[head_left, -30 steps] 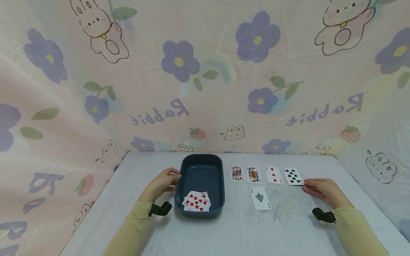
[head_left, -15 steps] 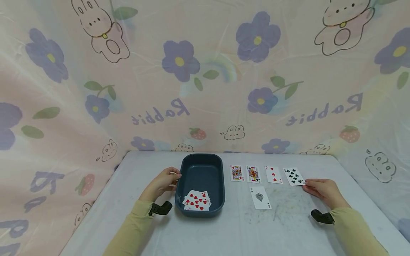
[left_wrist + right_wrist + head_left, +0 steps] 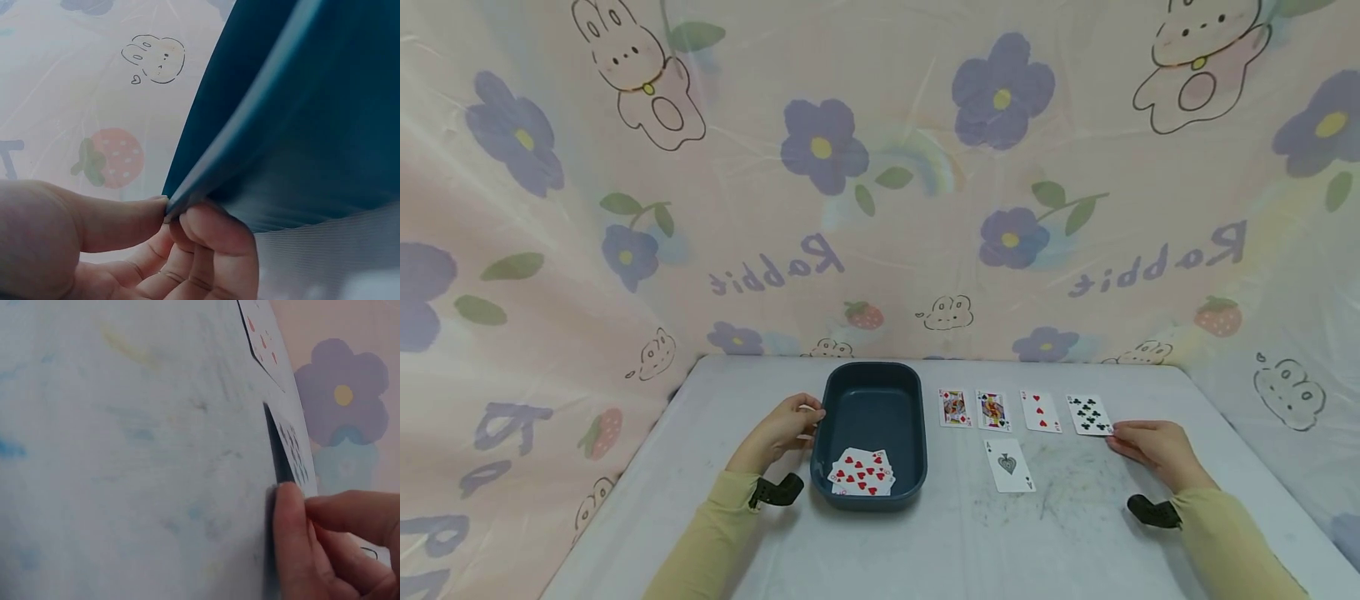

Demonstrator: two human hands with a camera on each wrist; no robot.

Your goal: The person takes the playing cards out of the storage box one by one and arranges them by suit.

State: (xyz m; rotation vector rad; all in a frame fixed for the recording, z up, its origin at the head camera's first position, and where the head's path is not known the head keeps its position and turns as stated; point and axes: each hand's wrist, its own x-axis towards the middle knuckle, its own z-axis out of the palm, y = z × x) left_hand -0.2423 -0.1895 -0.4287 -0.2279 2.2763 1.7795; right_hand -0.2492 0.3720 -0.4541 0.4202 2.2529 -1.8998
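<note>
A dark blue rectangular tub (image 3: 870,417) stands on the table with several heart playing cards (image 3: 862,472) piled at its near end. My left hand (image 3: 778,433) pinches the tub's left rim between thumb and fingers, as the left wrist view shows close up. At the right end of a row of cards, my right hand (image 3: 1161,452) pinches the lower right corner of a clubs playing card (image 3: 1088,414). In the right wrist view that card (image 3: 292,447) is tilted, its near edge lifted off the table with a shadow beneath.
Left of the clubs card lie a hearts card (image 3: 1041,411), a face card (image 3: 993,411) and a red-suited face card (image 3: 955,408). Below them is an ace of spades (image 3: 1010,465). A patterned cloth (image 3: 910,233) hangs behind the white table (image 3: 970,550).
The clubs card has turned a little and shifted slightly right, now standing straighter in the row. My right hand has moved slightly with it; my left hand stays on the tub.
</note>
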